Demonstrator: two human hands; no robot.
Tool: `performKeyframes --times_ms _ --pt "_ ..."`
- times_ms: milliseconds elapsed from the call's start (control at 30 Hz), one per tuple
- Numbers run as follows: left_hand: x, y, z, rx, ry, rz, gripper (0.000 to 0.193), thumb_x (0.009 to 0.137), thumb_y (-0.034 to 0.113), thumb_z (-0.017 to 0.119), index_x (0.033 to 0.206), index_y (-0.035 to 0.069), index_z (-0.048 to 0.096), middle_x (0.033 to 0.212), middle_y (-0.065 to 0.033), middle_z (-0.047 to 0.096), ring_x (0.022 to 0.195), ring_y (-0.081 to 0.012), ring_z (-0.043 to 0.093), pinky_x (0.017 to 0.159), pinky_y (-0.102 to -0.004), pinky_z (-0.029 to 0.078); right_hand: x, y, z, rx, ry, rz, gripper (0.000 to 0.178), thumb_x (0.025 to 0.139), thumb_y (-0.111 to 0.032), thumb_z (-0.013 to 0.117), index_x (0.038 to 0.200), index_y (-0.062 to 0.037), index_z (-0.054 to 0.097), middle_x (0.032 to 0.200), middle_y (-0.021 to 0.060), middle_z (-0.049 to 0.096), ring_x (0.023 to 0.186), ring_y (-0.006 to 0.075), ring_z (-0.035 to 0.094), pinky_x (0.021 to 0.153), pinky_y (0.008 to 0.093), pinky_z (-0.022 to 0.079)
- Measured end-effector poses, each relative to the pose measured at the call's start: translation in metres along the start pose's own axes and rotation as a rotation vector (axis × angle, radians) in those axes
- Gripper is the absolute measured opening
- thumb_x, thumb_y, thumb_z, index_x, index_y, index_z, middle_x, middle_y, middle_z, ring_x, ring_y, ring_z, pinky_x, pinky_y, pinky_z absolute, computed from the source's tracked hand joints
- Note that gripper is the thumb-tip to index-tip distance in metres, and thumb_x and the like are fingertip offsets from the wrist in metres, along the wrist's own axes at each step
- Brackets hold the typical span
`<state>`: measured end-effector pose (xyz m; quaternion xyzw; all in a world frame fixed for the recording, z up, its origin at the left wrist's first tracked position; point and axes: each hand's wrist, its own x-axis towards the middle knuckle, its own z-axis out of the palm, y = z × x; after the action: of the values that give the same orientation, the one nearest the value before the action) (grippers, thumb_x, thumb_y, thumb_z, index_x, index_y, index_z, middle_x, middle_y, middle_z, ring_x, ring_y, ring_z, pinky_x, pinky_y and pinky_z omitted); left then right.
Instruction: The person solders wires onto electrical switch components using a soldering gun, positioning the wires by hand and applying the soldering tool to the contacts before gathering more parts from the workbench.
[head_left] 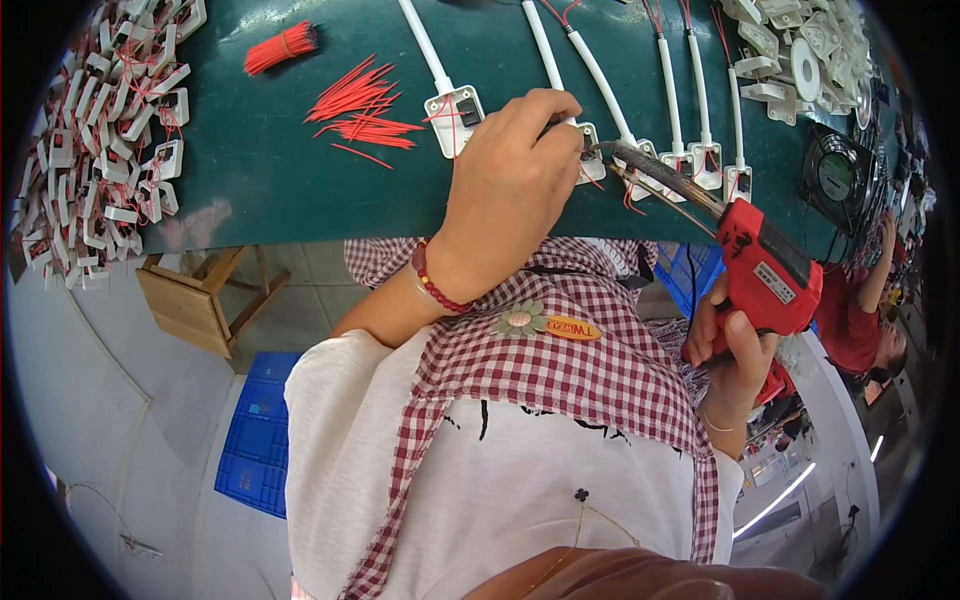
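My right hand point(735, 345) grips the handle of a red soldering gun point(765, 270), finger at its trigger side. The gun's long dark barrel point(660, 172) points left, its tip reaching a small white plastic housing point(595, 168). My left hand point(510, 165) bends over that housing, fingers closed in a pinch at its left edge; what they pinch is hidden. Thin red wires come out of the housing. Just left lies another white housing point(440, 135) with a black part inside and a white tube point(425, 45) running away from me.
Several more tubed white housings point(705, 165) stand in a row to the right. Loose red wires point(355, 95) and a tied bundle point(280, 48) lie on the green table point(230, 130). Finished-looking white units point(100, 150) heap at left, white plastic parts point(800, 55) and a black fan point(838, 175) at right.
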<state>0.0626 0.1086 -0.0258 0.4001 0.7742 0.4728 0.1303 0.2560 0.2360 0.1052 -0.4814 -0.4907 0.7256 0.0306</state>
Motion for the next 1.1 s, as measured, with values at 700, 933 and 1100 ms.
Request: performKeyframes --times_ms 700,933,1100 --pt "0.001 -0.002 -0.002 -0.008 -0.024 -0.012 0.008 0.074 -0.003 0.065 0.08 0.0 0.061 0.101 -0.0074 0.061 0.079 -0.0215 0.063 0.066 -0.0308 0.051 0.002 -0.004 0.002 0.03 0.061 -0.023 0.053 0.084 -0.028 0.063 0.116 0.0096 0.046 0.061 0.0065 0.049 0.045 0.0105 0.045 0.039 0.0234 0.036" --pt "0.001 0.0 -0.004 0.005 -0.052 -0.018 0.011 0.074 -0.003 0.065 0.083 0.001 0.06 0.102 -0.0075 0.06 0.078 -0.0222 0.063 0.066 -0.0311 0.05 0.004 -0.005 0.003 0.026 0.089 -0.049 0.052 0.084 -0.029 0.063 0.115 0.009 0.046 0.061 0.0067 0.048 0.044 0.0104 0.044 0.038 0.0231 0.035" --pt "0.006 0.007 -0.002 0.025 -0.064 -0.028 0.024 0.072 -0.001 0.066 0.095 0.003 0.059 0.103 -0.0075 0.06 0.088 -0.0256 0.06 0.073 -0.034 0.049 0.004 -0.001 -0.006 0.111 0.1 -0.092 0.051 0.085 -0.03 0.06 0.114 0.0086 0.045 0.06 0.006 0.046 0.043 0.0097 0.042 0.037 0.0225 0.035"
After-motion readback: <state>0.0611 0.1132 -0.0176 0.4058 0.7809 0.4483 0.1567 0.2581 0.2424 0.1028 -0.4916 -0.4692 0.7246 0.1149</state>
